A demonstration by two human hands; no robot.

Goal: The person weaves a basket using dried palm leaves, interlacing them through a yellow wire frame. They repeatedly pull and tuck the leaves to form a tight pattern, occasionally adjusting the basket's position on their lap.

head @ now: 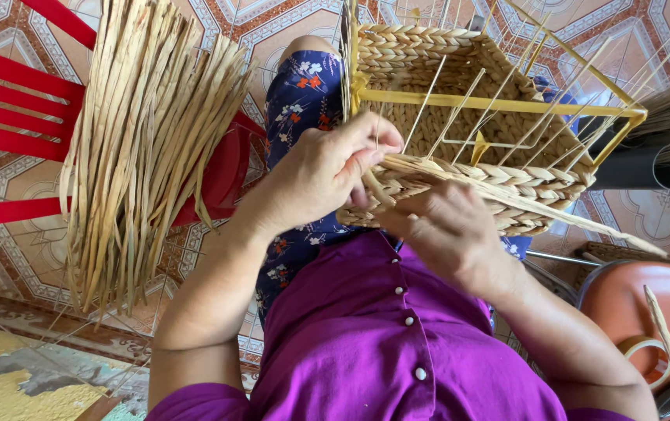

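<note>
A half-woven rectangular basket of pale braided straw (467, 117) rests tilted on the person's lap, built around a yellow wire frame (499, 104) whose top rail crosses above the woven wall. All positions below are given relative to this basket. The left hand (327, 171) is at the near-left corner of the basket, fingers curled closed with thumb and forefinger pinching a flat straw strand (386, 170) against the braided rim. The right hand (448, 230) is directly below the near wall, fingers bent under and pressed against the braid; exactly what it grips is hidden by the hand itself. The base and the lower courses of the walls appear complete. Above the near wall, thin upright straw stakes (460, 101) stand bare up to the yellow rail, so the upper courses are judged not yet woven. A loose strand end (600, 226) trails off to the right of the near wall. To the left of the basket, a thick bundle of dry straw strips (144, 148) lies draped over a red plastic chair (15, 132), indicating ample stock. To the lower right of the basket, a roll of tape (647, 355) sits on an orange stool (662, 296).
</note>
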